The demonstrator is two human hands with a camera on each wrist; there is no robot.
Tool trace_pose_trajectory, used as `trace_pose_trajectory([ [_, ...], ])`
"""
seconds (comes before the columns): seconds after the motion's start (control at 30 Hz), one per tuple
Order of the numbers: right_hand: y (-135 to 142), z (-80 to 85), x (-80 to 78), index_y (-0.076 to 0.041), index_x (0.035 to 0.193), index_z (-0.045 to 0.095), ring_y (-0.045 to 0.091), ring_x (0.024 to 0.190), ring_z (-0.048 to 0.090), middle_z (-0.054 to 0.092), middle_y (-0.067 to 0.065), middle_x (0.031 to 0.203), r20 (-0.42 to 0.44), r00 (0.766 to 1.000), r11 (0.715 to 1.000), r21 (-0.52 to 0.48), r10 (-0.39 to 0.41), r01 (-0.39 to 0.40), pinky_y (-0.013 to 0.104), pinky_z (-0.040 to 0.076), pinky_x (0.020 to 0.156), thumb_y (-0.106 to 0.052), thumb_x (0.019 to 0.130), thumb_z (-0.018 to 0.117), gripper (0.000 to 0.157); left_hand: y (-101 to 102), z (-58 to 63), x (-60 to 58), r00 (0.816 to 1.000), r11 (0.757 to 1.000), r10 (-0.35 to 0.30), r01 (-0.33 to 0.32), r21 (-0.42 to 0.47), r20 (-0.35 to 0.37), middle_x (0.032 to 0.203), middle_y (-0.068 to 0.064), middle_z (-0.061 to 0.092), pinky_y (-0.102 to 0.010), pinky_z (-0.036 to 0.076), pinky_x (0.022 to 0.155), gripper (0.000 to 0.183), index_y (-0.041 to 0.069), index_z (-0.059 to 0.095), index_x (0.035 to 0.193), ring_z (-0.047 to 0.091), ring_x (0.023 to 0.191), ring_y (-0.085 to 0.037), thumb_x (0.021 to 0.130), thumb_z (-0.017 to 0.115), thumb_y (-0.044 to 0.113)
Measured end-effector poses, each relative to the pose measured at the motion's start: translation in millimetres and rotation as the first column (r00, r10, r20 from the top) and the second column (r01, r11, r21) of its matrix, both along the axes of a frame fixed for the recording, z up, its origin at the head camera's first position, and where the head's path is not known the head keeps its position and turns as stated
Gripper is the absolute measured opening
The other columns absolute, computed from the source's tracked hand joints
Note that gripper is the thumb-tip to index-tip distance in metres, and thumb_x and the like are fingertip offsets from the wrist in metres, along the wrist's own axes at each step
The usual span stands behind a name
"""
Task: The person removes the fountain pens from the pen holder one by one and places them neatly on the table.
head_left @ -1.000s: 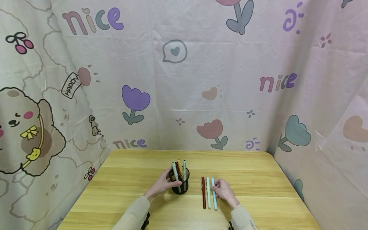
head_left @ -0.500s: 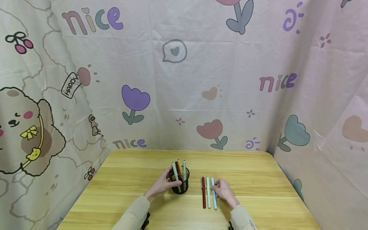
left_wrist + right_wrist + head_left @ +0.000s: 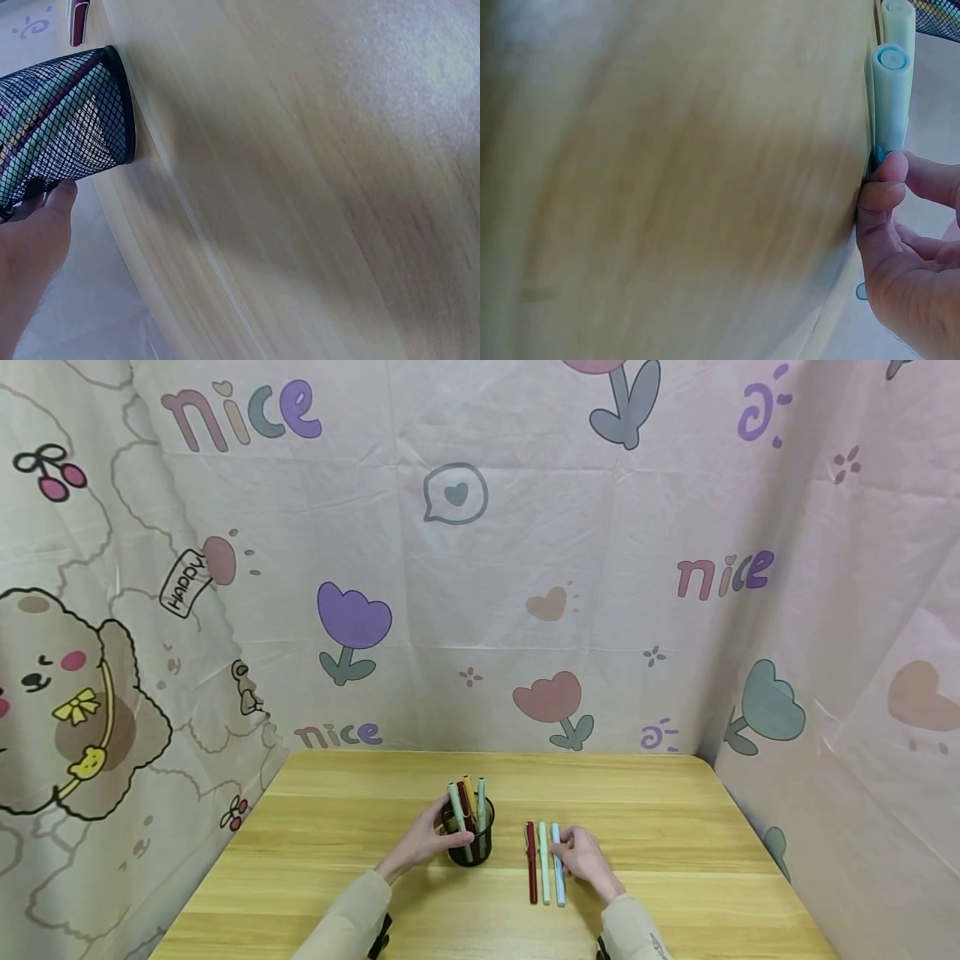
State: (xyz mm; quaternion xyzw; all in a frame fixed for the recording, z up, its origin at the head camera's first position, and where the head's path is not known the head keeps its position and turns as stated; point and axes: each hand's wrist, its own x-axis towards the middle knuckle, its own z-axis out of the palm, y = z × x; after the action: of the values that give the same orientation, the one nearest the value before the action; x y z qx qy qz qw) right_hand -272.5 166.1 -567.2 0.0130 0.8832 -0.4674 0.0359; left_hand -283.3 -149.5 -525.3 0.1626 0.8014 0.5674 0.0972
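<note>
My left hand (image 3: 420, 845) grips a black mesh pen holder (image 3: 483, 852) by its left side, the thumb lying across the front near the rim. Inside the upright holder stand several pens, among them a dark red pen (image 3: 463, 802) and a yellow pen (image 3: 469, 791). In the left wrist view the mesh holder (image 3: 101, 124) hides part of the fingers. To the right, my right hand (image 3: 588, 857) pinches a light blue pen (image 3: 559, 889) lying on the table; in the right wrist view the fingertips are at the light blue pen's side (image 3: 890, 97).
Left of the light blue pen lie a pale green pen (image 3: 544, 864) and a dark red pen (image 3: 532, 867), roughly parallel. All rest on a wood-grain table (image 3: 337, 810). A printed curtain (image 3: 465, 585) hangs behind the table and along both sides.
</note>
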Motion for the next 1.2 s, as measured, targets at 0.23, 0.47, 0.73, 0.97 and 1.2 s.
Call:
trace_pose_trajectory([
  [0.23, 0, 1.2, 1.0, 0.010, 0.113, 0.059, 0.012, 0.056, 0.056, 0.058, 0.008, 0.081, -0.003, 1.000, 1.000, 0.008, 0.000, 0.000, 0.022, 0.049, 0.046, -0.009, 0.094, 0.067, 0.027, 0, 0.4, 0.8, 1.000, 1.000, 0.011, -0.011, -0.013, 0.000, 0.159, -0.029, 0.033, -0.067, 0.032, 0.117, 0.099, 0.001, 0.018, 0.160, 0.031, 0.147, -0.051, 0.087, 0.080, 0.027],
  [0.47, 1, 2.1, 1.9, 0.011, 0.116, 0.058, 0.012, 0.056, 0.056, 0.058, 0.009, 0.083, -0.005, 1.000, 1.000, 0.009, 0.005, -0.005, 0.023, 0.051, 0.047, -0.009, 0.094, 0.067, 0.031, 0, 0.4, 0.4, 1.000, 1.000, 0.002, -0.002, -0.002, 0.000, 0.159, -0.029, 0.034, -0.067, 0.033, 0.117, 0.098, 0.002, 0.019, 0.160, 0.032, 0.147, -0.051, 0.087, 0.079, 0.026],
  [0.73, 1, 2.3, 0.9, 0.012, 0.117, 0.058, 0.012, 0.057, 0.057, 0.059, 0.009, 0.084, 0.006, 1.000, 1.000, -0.008, 0.000, 0.000, 0.021, 0.050, 0.046, -0.009, 0.094, 0.067, 0.033, 0, -1.2, -1.4, 1.000, 1.000, -0.014, 0.014, 0.009, -0.004, 0.160, -0.028, 0.033, -0.066, 0.032, 0.118, 0.098, 0.002, 0.017, 0.160, 0.030, 0.148, -0.051, 0.088, 0.079, 0.028],
  [0.97, -1, 6.8, 2.1, 0.011, 0.121, 0.056, 0.013, 0.057, 0.057, 0.060, 0.008, 0.082, -0.036, 0.999, 0.999, -0.051, -0.009, 0.007, 0.022, 0.048, 0.046, -0.010, 0.095, 0.064, 0.034, -1, -4.2, -1.8, 1.000, 1.000, -0.017, 0.017, 0.009, -0.020, 0.159, -0.029, 0.033, -0.066, 0.033, 0.117, 0.099, 0.001, 0.018, 0.160, 0.030, 0.147, -0.051, 0.088, 0.079, 0.030],
  [1.2, -17, 21.2, -6.7, 0.009, 0.122, 0.059, 0.013, 0.077, 0.058, 0.064, 0.012, 0.093, -0.187, 0.982, 0.993, -0.113, 0.012, -0.034, 0.021, 0.052, 0.061, -0.013, 0.095, 0.067, 0.035, 0, -3.3, -1.1, 1.000, 1.000, -0.018, 0.018, 0.014, -0.011, 0.159, -0.029, 0.034, -0.066, 0.030, 0.119, 0.099, 0.001, 0.018, 0.160, 0.030, 0.148, -0.050, 0.087, 0.079, 0.030],
])
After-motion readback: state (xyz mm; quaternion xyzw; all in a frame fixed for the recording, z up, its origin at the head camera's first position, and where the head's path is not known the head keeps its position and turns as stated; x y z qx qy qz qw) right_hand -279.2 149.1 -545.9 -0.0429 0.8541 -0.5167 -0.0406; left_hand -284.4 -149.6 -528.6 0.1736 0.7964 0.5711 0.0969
